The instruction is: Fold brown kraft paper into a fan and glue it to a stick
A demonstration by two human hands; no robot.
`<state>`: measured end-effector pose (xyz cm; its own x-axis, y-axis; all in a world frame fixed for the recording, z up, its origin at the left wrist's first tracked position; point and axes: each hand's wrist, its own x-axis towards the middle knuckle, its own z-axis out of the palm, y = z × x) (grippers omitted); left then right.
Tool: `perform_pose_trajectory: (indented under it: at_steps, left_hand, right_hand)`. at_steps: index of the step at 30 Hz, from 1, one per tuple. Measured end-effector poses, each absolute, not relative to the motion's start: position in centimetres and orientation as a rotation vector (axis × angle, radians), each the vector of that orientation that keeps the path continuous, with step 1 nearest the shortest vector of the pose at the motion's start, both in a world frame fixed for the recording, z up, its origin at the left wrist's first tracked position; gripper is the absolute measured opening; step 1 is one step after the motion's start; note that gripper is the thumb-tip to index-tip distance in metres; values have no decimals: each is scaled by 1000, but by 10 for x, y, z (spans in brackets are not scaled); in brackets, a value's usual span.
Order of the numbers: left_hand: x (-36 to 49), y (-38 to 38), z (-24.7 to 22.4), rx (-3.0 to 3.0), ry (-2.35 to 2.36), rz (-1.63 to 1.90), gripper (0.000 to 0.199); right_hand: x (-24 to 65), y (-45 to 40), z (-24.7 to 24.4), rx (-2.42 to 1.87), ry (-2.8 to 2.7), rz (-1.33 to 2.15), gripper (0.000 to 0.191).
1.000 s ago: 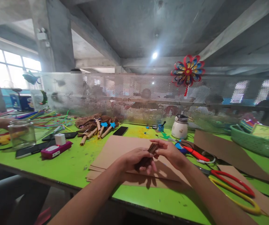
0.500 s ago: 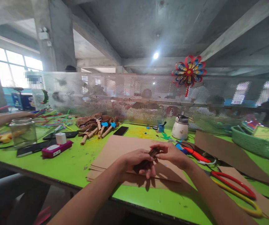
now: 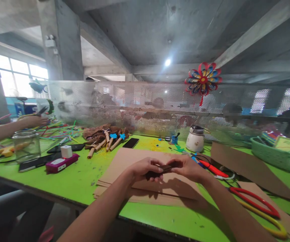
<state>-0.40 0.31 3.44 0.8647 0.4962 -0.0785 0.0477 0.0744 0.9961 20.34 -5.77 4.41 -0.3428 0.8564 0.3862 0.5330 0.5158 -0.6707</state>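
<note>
Between my two hands is a small dark brown piece (image 3: 165, 167), perhaps folded paper or card; its exact kind I cannot make out. My left hand (image 3: 148, 169) grips its left end with thumb and fingers. On the other end, the fingers of my right hand (image 3: 182, 167) are closed in a pinch. Both hands are just above a stack of brown kraft paper sheets (image 3: 124, 161) on the green table (image 3: 84, 188). Part of the piece is hidden by my fingers.
Scissors with red and yellow handles (image 3: 256, 201) and a red glue gun (image 3: 214, 168) lie right. A white thermos (image 3: 194, 139), rolled brown paper sticks (image 3: 101, 146) and a black phone (image 3: 131, 143) stand behind. Left are a glass jar (image 3: 27, 148), a purple power strip (image 3: 62, 163) and a co-worker's hand (image 3: 32, 121).
My hands have turned the brown piece to lie flatter, and my left fingers have curled in more. The co-worker's hand at left has risen and now shows scissors. The view has tilted slightly.
</note>
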Motion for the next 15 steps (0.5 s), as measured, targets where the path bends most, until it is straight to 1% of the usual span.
perform_pose_trajectory:
  at_steps: [5, 9, 11, 14, 15]
  left_hand:
    - [-3, 7, 30, 1511, 482, 319, 25]
    - [-3, 6, 30, 1482, 458, 335, 26]
    - [-4, 4, 32, 1434, 408, 378, 33]
    - [-6, 6, 38, 1280, 362, 509, 51]
    - [-6, 7, 39, 1222, 364, 575, 52]
  right_hand:
    - [201, -56, 39, -1234, -2098, 387, 15]
    - [200, -56, 40, -1269, -2085, 339, 11]
    - [201, -55, 42, -1265, -2052, 331, 10]
    - [205, -52, 42, -1259, -1926, 350, 10]
    - [205, -51, 41, -1263, -1854, 383, 11]
